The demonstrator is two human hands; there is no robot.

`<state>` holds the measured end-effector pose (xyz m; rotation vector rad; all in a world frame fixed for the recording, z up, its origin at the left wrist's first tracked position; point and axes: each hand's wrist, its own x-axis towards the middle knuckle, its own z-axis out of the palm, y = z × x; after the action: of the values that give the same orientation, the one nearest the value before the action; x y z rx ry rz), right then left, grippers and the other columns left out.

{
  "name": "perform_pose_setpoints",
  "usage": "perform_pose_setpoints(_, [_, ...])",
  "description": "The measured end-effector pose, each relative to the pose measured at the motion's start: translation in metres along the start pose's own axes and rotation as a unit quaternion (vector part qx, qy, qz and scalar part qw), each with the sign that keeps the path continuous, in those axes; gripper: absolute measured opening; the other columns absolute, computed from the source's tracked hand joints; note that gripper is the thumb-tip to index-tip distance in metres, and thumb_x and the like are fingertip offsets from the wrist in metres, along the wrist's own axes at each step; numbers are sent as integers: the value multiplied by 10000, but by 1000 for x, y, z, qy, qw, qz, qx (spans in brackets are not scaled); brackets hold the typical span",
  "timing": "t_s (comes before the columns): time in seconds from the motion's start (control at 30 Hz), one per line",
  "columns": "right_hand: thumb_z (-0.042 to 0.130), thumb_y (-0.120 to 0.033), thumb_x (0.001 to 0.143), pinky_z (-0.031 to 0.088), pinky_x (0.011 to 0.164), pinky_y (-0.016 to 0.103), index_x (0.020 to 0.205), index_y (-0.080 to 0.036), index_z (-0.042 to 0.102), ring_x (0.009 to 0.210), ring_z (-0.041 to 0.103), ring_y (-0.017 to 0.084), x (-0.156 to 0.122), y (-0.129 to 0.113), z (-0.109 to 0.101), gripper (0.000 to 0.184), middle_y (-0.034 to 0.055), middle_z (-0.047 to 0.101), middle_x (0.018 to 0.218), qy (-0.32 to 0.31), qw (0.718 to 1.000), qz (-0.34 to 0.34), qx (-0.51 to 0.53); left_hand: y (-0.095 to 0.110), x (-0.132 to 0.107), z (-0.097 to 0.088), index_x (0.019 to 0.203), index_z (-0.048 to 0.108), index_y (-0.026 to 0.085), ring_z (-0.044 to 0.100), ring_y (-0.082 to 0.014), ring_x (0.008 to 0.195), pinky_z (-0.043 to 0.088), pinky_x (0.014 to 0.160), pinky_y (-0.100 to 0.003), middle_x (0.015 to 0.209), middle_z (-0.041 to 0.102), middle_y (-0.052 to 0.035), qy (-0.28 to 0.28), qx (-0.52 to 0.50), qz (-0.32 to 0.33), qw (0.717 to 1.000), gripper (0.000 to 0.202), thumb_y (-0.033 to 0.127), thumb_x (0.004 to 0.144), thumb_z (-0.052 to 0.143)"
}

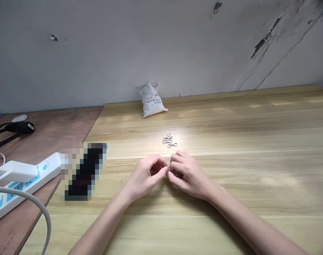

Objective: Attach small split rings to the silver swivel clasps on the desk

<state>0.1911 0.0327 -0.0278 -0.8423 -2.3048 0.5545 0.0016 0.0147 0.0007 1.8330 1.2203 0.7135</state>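
Note:
My left hand point(148, 174) and my right hand point(189, 174) meet over the wooden table, fingertips nearly touching. Each is closed in a pinch around something small at the meeting point; a glint of metal shows there, but the fingers hide its shape. Under the right palm lie several dark, small metal pieces point(179, 174), partly covered by the fingers. Just beyond the hands is a small pile of silver metal clasps with rings point(167, 139), and one of them point(173, 145) lies at its near edge.
A white plastic parcel bag point(152, 101) leans near the wall. On the left are a blurred-out dark phone-like object point(85, 173), a white power strip point(51, 166) with a plugged-in charger point(18, 171), a looping grey cable point(44, 212) and a black cable point(20, 127).

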Motion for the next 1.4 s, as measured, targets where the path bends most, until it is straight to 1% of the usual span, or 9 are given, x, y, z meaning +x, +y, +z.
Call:
perform_pose_setpoints(1.1, [473, -176, 904, 337, 677, 319, 656, -190, 445, 714, 394, 160, 2, -1, -2, 249, 22, 508, 698, -4, 1000, -2, 5, 2, -1, -1, 852, 603, 180, 570, -128, 712, 446, 660, -247, 794, 627, -8, -3, -1, -6, 1000, 153, 289, 927, 528])
perform_pose_setpoints(1.4, [474, -176, 903, 343, 676, 324, 658, -191, 461, 716, 395, 165, 0, -1, -2, 246, 25, 513, 700, -8, 1000, -3, -1, 2, -1, 0, 851, 601, 179, 564, -126, 707, 445, 660, -243, 790, 624, -6, -5, -2, -6, 1000, 139, 273, 924, 530])
